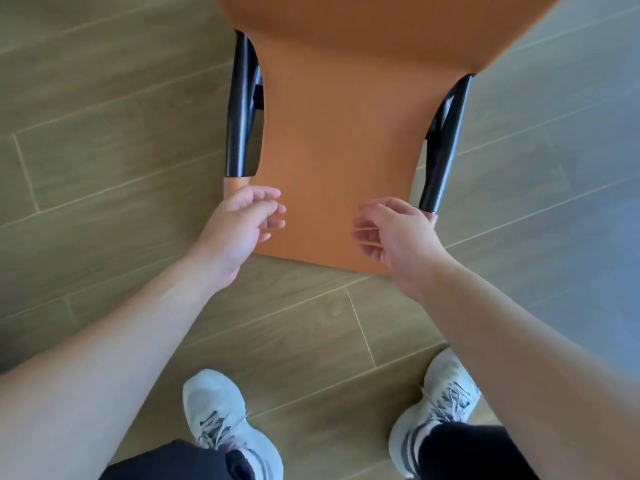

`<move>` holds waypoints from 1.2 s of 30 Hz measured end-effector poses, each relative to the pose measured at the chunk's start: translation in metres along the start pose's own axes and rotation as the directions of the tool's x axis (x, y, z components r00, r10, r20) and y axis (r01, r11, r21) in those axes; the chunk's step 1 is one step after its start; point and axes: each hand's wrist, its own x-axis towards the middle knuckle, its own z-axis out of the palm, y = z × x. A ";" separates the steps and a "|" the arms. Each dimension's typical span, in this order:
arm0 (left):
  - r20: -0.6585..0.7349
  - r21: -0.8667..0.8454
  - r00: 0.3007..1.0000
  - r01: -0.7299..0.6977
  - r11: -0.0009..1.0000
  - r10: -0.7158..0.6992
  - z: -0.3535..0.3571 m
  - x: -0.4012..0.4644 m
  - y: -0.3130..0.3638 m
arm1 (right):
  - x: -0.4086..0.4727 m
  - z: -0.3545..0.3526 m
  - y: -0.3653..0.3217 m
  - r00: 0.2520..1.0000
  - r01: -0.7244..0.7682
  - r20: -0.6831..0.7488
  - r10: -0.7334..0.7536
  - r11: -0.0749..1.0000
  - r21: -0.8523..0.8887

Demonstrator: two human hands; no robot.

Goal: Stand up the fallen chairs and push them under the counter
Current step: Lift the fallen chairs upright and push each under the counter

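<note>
An orange chair (339, 140) with black legs fills the upper middle of the view, its backrest reaching toward me and its seat running out of the top edge. Two black legs (239, 109) show either side of the backrest, with orange tips. Whether it lies on the floor or stands is not clear from this angle. My left hand (242, 226) hovers at the backrest's left edge, fingers apart, holding nothing. My right hand (394, 233) hovers at the right edge, fingers curled loosely and spread, also holding nothing. The counter is out of view.
Wood-look plank flooring (104, 168) surrounds the chair, with a grey patch of floor (571, 168) at the right. My two feet in pale trainers (225, 420) stand just behind the backrest's near edge.
</note>
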 end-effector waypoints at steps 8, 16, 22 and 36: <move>0.225 0.315 0.967 -0.187 0.930 0.118 0.029 0.083 -0.109 | 0.113 -0.006 0.103 0.991 0.015 -0.124 -0.048 0.968 -0.250; 0.424 0.785 0.812 -0.551 0.285 0.401 0.037 0.118 -0.167 | 0.139 -0.019 0.155 0.907 0.300 0.119 -0.405 0.420 -0.856; 0.522 0.847 0.818 -0.464 -0.258 0.241 0.030 0.128 -0.186 | 0.134 -0.028 0.174 0.870 0.334 0.369 -0.327 -0.157 -0.929; 0.542 0.810 0.817 -0.446 -0.380 0.196 0.033 0.132 -0.196 | 0.145 -0.033 0.188 0.781 0.267 0.506 -0.367 -0.537 -0.801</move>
